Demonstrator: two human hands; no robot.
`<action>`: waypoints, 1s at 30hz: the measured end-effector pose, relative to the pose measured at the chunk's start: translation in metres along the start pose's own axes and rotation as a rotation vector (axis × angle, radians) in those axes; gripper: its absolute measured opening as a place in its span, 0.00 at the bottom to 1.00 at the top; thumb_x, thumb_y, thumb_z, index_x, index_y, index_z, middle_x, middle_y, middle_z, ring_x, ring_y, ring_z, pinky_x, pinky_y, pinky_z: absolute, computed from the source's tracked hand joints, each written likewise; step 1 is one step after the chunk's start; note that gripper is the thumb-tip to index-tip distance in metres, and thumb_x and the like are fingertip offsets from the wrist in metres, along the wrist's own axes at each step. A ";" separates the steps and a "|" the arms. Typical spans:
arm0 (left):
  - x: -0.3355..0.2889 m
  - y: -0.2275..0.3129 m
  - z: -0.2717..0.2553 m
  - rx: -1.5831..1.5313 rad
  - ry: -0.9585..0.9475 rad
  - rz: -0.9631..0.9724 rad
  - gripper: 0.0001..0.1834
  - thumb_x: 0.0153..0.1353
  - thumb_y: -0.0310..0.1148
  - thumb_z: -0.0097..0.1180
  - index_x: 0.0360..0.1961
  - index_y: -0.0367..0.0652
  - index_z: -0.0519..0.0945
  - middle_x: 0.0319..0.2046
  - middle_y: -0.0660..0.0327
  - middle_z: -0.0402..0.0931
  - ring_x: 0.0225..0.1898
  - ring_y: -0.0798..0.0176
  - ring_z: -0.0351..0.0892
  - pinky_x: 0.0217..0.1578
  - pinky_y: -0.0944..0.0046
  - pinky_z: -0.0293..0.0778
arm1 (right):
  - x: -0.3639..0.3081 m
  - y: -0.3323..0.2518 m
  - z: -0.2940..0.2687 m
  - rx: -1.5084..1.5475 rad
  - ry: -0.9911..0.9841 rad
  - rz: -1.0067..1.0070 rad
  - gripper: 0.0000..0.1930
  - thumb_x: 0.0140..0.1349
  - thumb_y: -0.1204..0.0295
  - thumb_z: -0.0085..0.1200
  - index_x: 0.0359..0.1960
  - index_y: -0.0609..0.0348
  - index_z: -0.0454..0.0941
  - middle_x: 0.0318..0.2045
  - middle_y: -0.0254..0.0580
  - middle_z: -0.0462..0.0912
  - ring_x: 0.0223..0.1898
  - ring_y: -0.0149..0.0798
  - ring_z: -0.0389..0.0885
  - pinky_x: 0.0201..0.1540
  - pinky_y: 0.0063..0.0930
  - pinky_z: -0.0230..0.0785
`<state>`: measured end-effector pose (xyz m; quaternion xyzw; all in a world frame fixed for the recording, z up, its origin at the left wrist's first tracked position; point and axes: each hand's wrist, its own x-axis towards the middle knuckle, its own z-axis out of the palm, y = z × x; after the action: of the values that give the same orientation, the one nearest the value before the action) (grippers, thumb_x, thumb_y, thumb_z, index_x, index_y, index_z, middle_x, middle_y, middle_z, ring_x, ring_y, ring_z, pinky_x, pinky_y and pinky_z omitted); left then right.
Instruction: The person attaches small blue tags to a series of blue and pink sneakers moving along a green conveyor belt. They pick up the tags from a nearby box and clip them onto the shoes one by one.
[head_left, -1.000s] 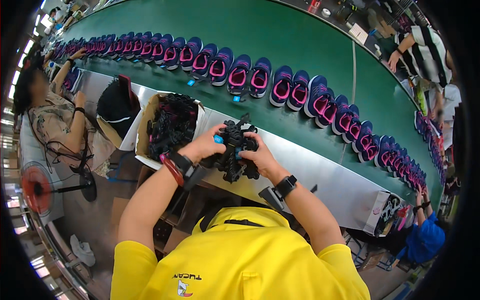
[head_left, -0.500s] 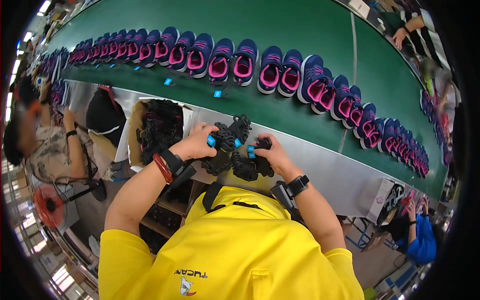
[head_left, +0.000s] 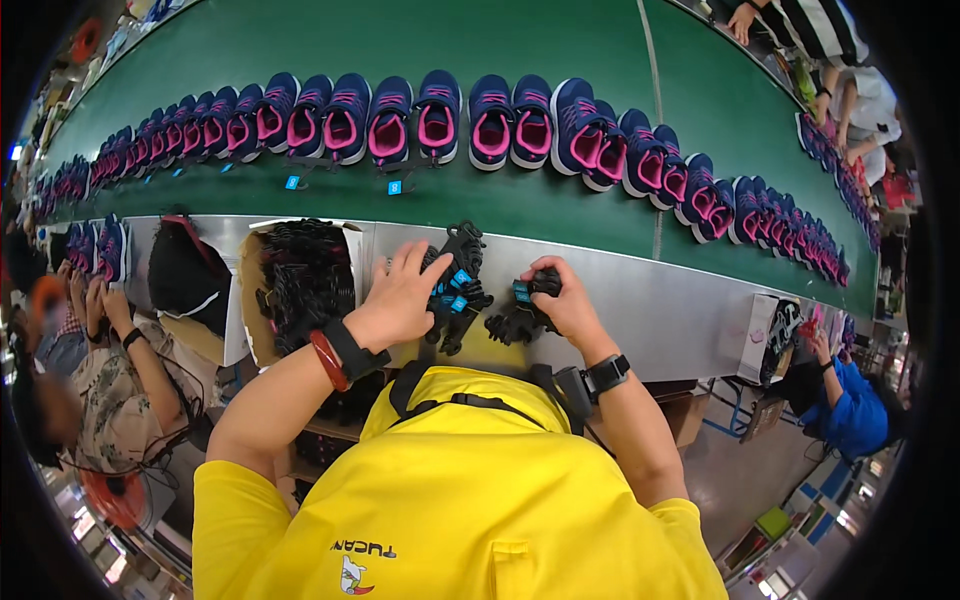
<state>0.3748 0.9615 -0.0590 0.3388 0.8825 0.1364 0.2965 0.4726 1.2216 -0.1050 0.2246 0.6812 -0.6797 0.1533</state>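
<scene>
One black heap (head_left: 464, 252) touches the spread left hand (head_left: 398, 298) — the right hand (head_left: 566, 302) grips one black clump (head_left: 513, 325).

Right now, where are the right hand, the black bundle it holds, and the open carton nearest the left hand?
Right hand (head_left: 573, 310): head view, on its middle.
Black bundle (head_left: 518, 326): head view, lower part.
Open carton (head_left: 354, 260): head view, white right rim.

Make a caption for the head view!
Left hand at one black bundle, right hand gripping another bundle, near pink-lined shoes.
</scene>
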 end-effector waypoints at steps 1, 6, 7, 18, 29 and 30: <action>0.000 0.004 0.002 -0.004 0.010 0.020 0.44 0.44 0.29 0.63 0.65 0.48 0.61 0.65 0.42 0.53 0.66 0.38 0.52 0.63 0.40 0.52 | -0.004 -0.004 0.001 -0.033 0.033 -0.011 0.20 0.50 0.86 0.52 0.47 0.56 0.69 0.42 0.39 0.80 0.47 0.34 0.78 0.52 0.25 0.68; 0.009 0.031 0.013 -0.063 0.324 0.267 0.35 0.45 0.24 0.59 0.59 0.42 0.68 0.59 0.46 0.63 0.61 0.41 0.62 0.60 0.45 0.59 | -0.026 -0.012 -0.005 0.257 0.068 0.011 0.18 0.54 0.85 0.52 0.46 0.56 0.69 0.44 0.40 0.80 0.48 0.34 0.77 0.54 0.27 0.69; 0.015 0.039 0.015 -0.149 0.344 0.344 0.33 0.45 0.24 0.58 0.58 0.41 0.68 0.57 0.48 0.65 0.59 0.42 0.64 0.59 0.47 0.61 | -0.027 -0.016 -0.009 0.257 0.044 0.080 0.18 0.56 0.85 0.53 0.48 0.55 0.69 0.48 0.42 0.79 0.49 0.36 0.77 0.56 0.30 0.68; 0.055 0.121 0.012 -1.710 -0.351 0.233 0.42 0.65 0.48 0.53 0.71 0.42 0.47 0.63 0.56 0.62 0.61 0.59 0.65 0.60 0.60 0.63 | -0.067 -0.045 -0.036 0.816 -0.058 0.042 0.22 0.56 0.81 0.54 0.52 0.55 0.66 0.44 0.41 0.74 0.47 0.38 0.75 0.54 0.33 0.70; 0.064 0.206 0.037 -1.858 -0.209 0.044 0.36 0.59 0.26 0.59 0.67 0.52 0.59 0.57 0.62 0.69 0.55 0.62 0.72 0.53 0.62 0.71 | -0.093 -0.061 -0.087 0.589 0.100 -0.155 0.19 0.64 0.74 0.52 0.55 0.53 0.61 0.45 0.37 0.74 0.46 0.32 0.74 0.49 0.26 0.70; 0.066 0.213 0.036 -1.975 -0.250 -0.047 0.29 0.61 0.29 0.58 0.63 0.50 0.65 0.51 0.63 0.73 0.51 0.63 0.75 0.51 0.62 0.72 | -0.094 -0.069 -0.093 0.503 0.105 -0.160 0.20 0.65 0.73 0.52 0.56 0.53 0.61 0.45 0.37 0.74 0.46 0.32 0.74 0.48 0.26 0.70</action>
<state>0.4679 1.1641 -0.0219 -0.0658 0.3418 0.7670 0.5390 0.5259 1.3069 0.0053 0.2361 0.5135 -0.8249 0.0027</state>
